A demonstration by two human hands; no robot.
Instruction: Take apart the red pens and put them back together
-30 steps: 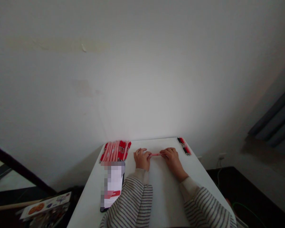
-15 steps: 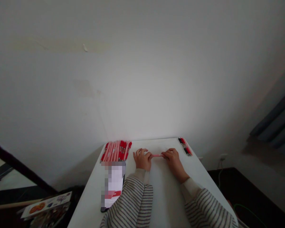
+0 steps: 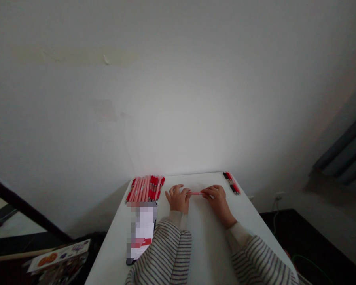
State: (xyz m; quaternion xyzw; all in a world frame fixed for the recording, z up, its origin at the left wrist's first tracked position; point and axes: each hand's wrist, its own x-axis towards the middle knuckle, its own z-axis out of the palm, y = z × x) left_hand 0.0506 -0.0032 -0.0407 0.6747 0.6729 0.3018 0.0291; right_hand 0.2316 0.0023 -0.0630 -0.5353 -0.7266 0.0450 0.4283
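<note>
A slim pink pen [image 3: 195, 193] lies level between my two hands, just above or on the white table [image 3: 209, 245]. My left hand [image 3: 178, 199] pinches its left end between thumb and forefinger, the other fingers spread away. Its right end is in the closed fingertips of my right hand [image 3: 216, 198], which cover that tip. To the left of my left hand lies a row of pink and red pens [image 3: 144, 189], side by side. Beyond my right hand, near the table's right edge, sit several black and red pens [image 3: 231, 183].
A phone [image 3: 142, 233] with a lit, partly blurred screen rests on the table beside my left sleeve. The wall [image 3: 178, 99] rises right behind the table's far edge. At lower left, a box of papers [image 3: 59, 257] stands below table height. A curtain [image 3: 344, 154] hangs at right.
Both hands keep hold of the pink pen in nearly the same place. The fingers have shifted only slightly. Pens and phone have not moved.
</note>
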